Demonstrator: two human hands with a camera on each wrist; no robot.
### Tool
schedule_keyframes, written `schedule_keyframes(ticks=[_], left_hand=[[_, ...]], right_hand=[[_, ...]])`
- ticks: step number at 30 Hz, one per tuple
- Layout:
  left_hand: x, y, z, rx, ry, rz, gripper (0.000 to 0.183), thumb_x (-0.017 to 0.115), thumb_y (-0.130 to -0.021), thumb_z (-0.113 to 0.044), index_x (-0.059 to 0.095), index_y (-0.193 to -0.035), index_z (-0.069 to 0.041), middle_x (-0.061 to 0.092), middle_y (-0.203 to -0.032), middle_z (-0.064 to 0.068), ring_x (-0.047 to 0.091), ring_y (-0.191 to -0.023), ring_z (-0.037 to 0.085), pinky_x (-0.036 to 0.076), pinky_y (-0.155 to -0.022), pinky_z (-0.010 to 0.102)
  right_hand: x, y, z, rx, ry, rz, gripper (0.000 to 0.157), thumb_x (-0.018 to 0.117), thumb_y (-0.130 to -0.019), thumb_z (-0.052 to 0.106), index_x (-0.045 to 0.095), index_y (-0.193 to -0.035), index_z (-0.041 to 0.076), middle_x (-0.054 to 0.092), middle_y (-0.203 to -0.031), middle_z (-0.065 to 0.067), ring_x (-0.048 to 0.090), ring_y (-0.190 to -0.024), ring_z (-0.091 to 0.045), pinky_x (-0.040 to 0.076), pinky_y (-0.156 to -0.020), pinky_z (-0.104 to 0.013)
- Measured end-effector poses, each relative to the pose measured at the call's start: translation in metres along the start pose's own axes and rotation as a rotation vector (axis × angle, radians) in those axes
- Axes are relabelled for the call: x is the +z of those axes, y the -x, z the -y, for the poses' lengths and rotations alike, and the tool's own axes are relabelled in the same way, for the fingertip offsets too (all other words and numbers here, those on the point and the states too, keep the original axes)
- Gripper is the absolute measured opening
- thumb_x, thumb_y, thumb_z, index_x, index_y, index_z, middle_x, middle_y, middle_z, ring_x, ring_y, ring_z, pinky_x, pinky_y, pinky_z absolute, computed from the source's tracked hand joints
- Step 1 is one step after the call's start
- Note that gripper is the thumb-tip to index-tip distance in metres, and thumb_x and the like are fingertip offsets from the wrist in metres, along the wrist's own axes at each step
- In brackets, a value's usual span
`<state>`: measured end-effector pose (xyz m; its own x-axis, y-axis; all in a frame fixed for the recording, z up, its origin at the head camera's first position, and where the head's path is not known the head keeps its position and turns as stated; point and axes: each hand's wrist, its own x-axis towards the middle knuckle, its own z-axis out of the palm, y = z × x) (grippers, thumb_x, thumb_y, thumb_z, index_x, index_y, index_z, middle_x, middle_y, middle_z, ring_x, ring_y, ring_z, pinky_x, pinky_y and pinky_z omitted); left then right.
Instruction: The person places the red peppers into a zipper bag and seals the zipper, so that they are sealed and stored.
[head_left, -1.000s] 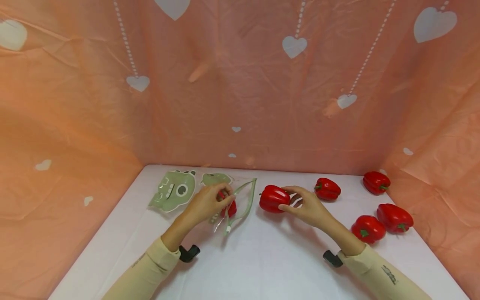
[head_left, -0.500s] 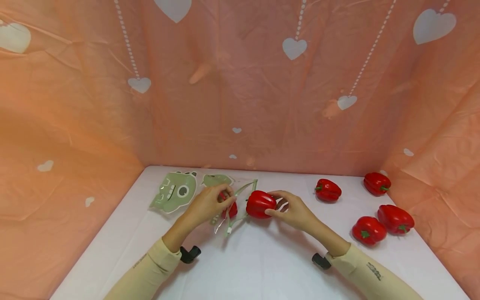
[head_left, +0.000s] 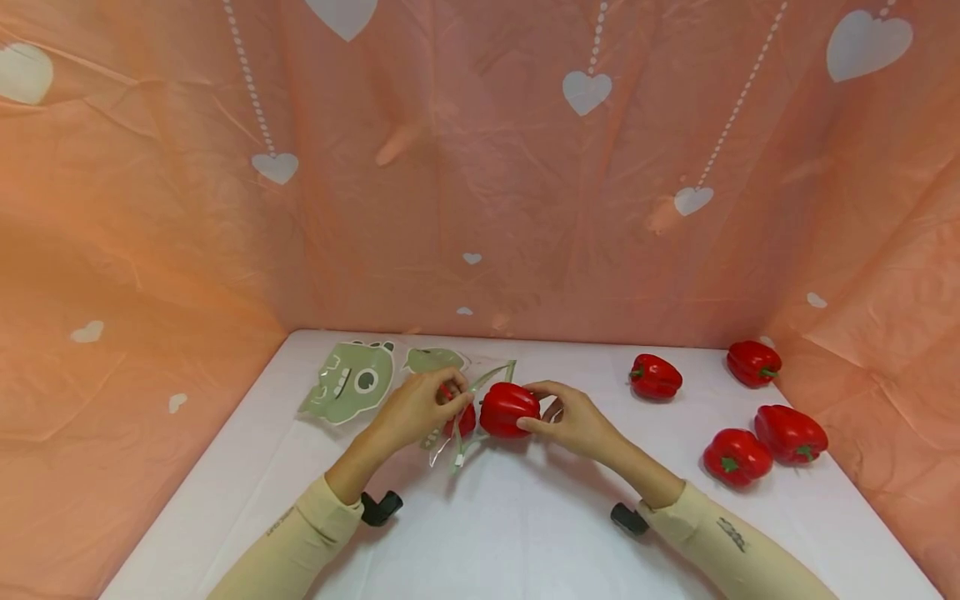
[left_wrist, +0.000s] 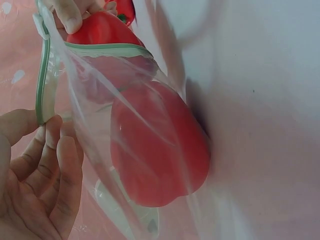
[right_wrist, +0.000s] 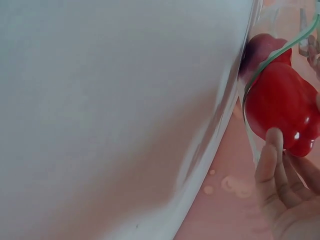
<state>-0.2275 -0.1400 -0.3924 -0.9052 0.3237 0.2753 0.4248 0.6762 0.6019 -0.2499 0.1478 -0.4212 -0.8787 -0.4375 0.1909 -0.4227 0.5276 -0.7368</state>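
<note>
My left hand (head_left: 412,408) pinches the green zip edge of a clear zip bag (head_left: 433,359) with green print, holding its mouth apart. One red bell pepper (left_wrist: 160,145) lies inside the bag, seen through the film. At the mouth, my right hand (head_left: 573,421) grips another red bell pepper (head_left: 510,410) between thumb and fingers. The left wrist view shows the zip edge crossing this pepper, so its front part is behind the film and the rest sticks out. In the right wrist view, the green zip strip (right_wrist: 272,56) runs between the two peppers.
A green monster-face bag (head_left: 348,383) lies flat at the back left. Several red bell peppers are on the right side of the white table (head_left: 510,533), one (head_left: 655,377) closer to the middle. Peach fabric (head_left: 480,208) with hearts encloses the back and sides.
My right hand has moved left with its pepper, from beside the zip bag into the bag's mouth. The left hand has kept its pinch on the edge, nearly still.
</note>
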Motion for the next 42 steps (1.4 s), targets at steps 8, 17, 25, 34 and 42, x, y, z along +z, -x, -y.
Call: schedule_keyframes(ticks=[8, 17, 25, 34, 42], left_hand=[[0.0, -0.001, -0.001, 0.019, 0.003, -0.003, 0.008, 0.078, -0.1, -0.024, 0.071, -0.101, -0.02, 0.072, -0.085, -0.012, 0.063, -0.075, 0.005, 0.053, -0.07, 0.032], [0.001, -0.001, -0.002, 0.008, 0.014, 0.01, 0.009, 0.077, -0.101, -0.026, 0.072, -0.102, -0.019, 0.072, -0.086, -0.011, 0.064, -0.075, 0.005, 0.054, -0.071, 0.033], [0.002, 0.0, -0.003, 0.016, 0.001, 0.0, 0.009, 0.077, -0.1, -0.026, 0.071, -0.102, -0.019, 0.072, -0.087, -0.01, 0.062, -0.076, 0.006, 0.053, -0.073, 0.033], [0.002, 0.001, -0.004, 0.025, -0.01, -0.008, 0.008, 0.077, -0.1, -0.025, 0.071, -0.1, -0.019, 0.071, -0.086, -0.011, 0.063, -0.076, 0.005, 0.053, -0.074, 0.032], [0.001, 0.0, -0.004, 0.04, -0.002, -0.014, 0.008, 0.077, -0.1, -0.024, 0.071, -0.1, -0.019, 0.069, -0.084, -0.012, 0.061, -0.075, 0.005, 0.051, -0.071, 0.03]], right_hand=[[0.006, -0.004, 0.003, 0.056, -0.101, 0.053, 0.056, 0.087, -0.092, 0.023, 0.065, -0.14, 0.001, 0.073, -0.107, -0.013, 0.07, -0.076, -0.018, 0.058, -0.064, -0.029], [0.016, -0.006, 0.006, 0.111, -0.227, 0.092, 0.054, 0.084, -0.095, 0.018, 0.063, -0.14, -0.004, 0.069, -0.12, -0.02, 0.074, -0.081, -0.028, 0.058, -0.066, -0.03], [0.024, -0.008, 0.009, 0.127, -0.314, 0.08, 0.051, 0.08, -0.096, 0.013, 0.059, -0.137, -0.009, 0.069, -0.123, -0.024, 0.076, -0.086, -0.035, 0.061, -0.073, -0.034], [0.036, -0.011, 0.017, 0.191, -0.43, 0.036, 0.049, 0.081, -0.094, 0.008, 0.06, -0.135, -0.009, 0.071, -0.123, -0.024, 0.078, -0.089, -0.036, 0.064, -0.08, -0.042], [0.045, -0.013, 0.02, 0.199, -0.517, 0.053, 0.048, 0.079, -0.093, 0.004, 0.06, -0.135, -0.011, 0.071, -0.122, -0.024, 0.078, -0.091, -0.025, 0.063, -0.083, -0.04]])
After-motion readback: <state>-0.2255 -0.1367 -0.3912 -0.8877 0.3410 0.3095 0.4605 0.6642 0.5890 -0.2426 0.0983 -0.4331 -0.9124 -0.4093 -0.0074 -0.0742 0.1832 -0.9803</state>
